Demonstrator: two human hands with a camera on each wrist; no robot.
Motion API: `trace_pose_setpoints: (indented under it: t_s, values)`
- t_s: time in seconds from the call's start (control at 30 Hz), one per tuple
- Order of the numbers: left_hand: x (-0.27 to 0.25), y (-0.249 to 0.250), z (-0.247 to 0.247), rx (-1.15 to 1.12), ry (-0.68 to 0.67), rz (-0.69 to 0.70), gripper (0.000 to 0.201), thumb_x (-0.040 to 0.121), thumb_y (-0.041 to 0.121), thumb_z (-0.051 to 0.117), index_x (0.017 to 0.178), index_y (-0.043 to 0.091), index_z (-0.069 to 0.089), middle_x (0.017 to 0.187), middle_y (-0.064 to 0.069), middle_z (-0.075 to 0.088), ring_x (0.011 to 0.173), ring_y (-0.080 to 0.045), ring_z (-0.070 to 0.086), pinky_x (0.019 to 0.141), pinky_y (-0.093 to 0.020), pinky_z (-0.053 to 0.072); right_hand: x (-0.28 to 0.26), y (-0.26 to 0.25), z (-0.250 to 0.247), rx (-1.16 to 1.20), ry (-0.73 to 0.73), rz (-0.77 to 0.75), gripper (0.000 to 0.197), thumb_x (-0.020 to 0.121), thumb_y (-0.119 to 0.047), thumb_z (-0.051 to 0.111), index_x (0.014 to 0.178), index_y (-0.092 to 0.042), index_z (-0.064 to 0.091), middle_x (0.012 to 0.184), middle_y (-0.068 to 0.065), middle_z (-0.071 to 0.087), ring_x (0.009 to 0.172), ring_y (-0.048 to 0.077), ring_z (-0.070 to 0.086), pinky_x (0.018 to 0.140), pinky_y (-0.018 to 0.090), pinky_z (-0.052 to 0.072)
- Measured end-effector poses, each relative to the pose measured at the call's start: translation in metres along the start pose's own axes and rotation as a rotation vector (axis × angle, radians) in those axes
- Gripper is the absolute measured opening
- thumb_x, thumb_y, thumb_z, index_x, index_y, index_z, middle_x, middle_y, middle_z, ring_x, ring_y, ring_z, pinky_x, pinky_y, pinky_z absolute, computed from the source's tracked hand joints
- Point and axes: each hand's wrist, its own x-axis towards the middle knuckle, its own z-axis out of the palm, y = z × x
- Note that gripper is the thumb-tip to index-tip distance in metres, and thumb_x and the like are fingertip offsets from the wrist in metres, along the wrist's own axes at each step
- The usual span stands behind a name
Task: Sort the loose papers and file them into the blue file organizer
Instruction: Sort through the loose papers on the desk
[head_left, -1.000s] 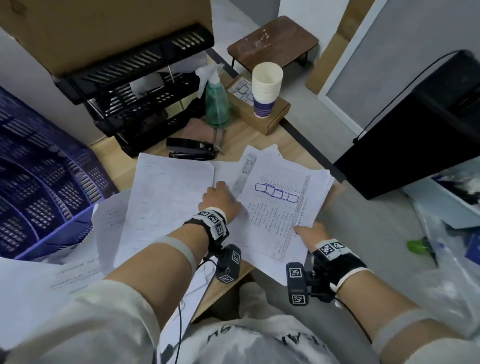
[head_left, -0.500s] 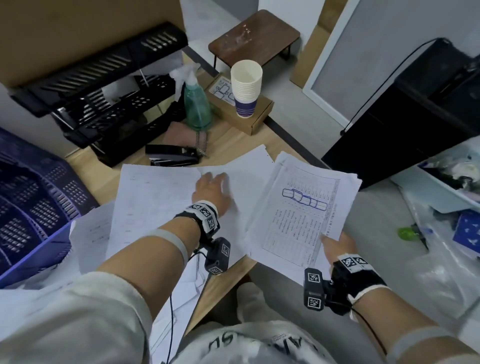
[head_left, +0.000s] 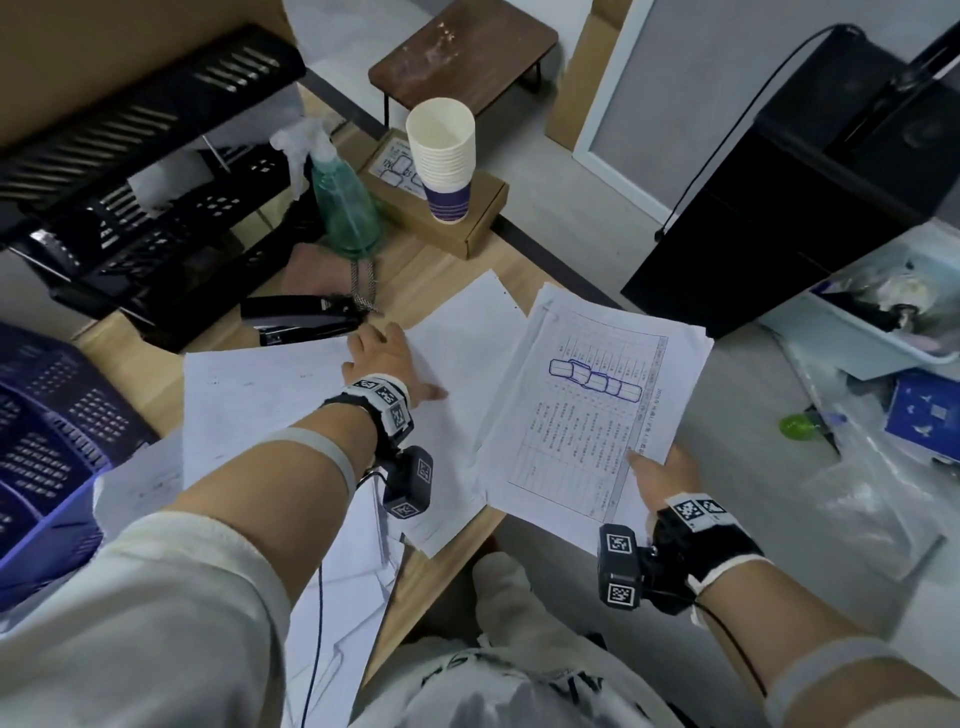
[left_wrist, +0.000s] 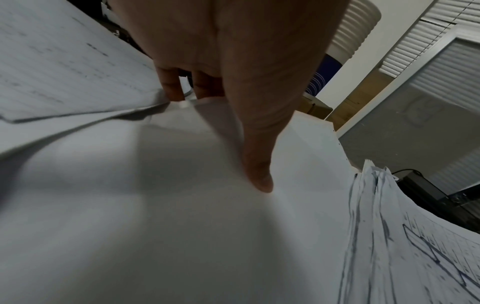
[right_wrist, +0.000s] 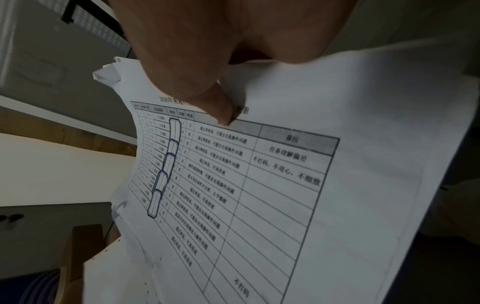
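Printed white paper stack with blue-marked table (head_left: 592, 410) now lifted right, clear of desk sheets; right hand (head_left: 662, 475) pinches near corner, thumb on top. Left hand (head_left: 387, 358) flat, pressing loose white sheets (head_left: 260, 395) on wooden desk (head_left: 415, 280). Light, floppy, slippery; support stack underneath. Blue plastic file organizer (head_left: 47, 441) far left

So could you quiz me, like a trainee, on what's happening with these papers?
1. True or false: the right hand holds the sheaf with the printed table.
2. The left hand rests on: A) the stapler B) papers on the desk C) the spray bottle.
3. What stands on the cardboard box?

Key: 1 true; 2 B; 3 a stack of paper cups.
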Motion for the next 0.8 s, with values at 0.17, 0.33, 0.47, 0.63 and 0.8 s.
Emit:
trace_pose_setpoints:
  t_s: [0.17,0.33,0.47,0.63,0.8]
  values:
    - [0.002,0.0,0.0,-0.038,0.005,0.039,0.121,0.055,0.056,0.087,0.144,0.013,0.017,0.15,-0.016,0.028,0.141,-0.034,0.027,0.108,-0.05,0.036,0.001,-0.003,-0.003,0.002,-0.032,-0.01,0.022,0.089,-0.015,0.064,0.109,-0.023,0.067,0.111,0.001,0.07,0.102,0.027,0.066,0.098,0.051,0.049]
    - [-0.001,-0.004,0.003,-0.026,-0.043,0.063,0.105,0.061,0.06,0.081,0.142,0.016,0.032,0.148,-0.013,0.028,0.141,-0.033,0.022,0.108,-0.05,0.036,0.001,-0.002,-0.005,0.04,-0.014,-0.005,0.024,0.09,-0.011,0.063,0.113,-0.018,0.065,0.11,0.001,0.069,0.103,0.027,0.065,0.099,0.05,0.048]
    - [-0.003,-0.005,0.003,-0.105,-0.08,0.089,0.088,0.066,0.053,0.081,0.135,0.017,0.041,0.136,-0.014,0.038,0.131,-0.036,0.037,0.102,-0.047,0.045,-0.001,0.0,-0.006,0.065,-0.013,-0.002,0.026,0.091,-0.01,0.062,0.116,-0.017,0.066,0.106,-0.002,0.068,0.102,0.026,0.064,0.1,0.048,0.047]
    - [-0.012,-0.008,0.002,-0.138,0.042,0.099,0.087,0.066,0.044,0.084,0.134,0.019,0.036,0.141,-0.014,0.032,0.133,-0.035,0.033,0.101,-0.048,0.045,-0.004,0.0,-0.008,0.112,-0.018,-0.016,0.026,0.091,-0.009,0.061,0.116,-0.017,0.066,0.104,-0.001,0.068,0.102,0.028,0.065,0.099,0.051,0.048]
    - [-0.018,-0.015,0.009,-0.113,0.027,0.074,0.107,0.064,0.046,0.086,0.143,0.011,0.023,0.145,-0.019,0.032,0.139,-0.038,0.026,0.116,-0.048,0.029,-0.006,0.007,-0.011,0.111,-0.017,-0.022,0.018,0.089,-0.011,0.063,0.097,-0.026,0.068,0.1,-0.003,0.069,0.099,0.027,0.066,0.097,0.05,0.049]
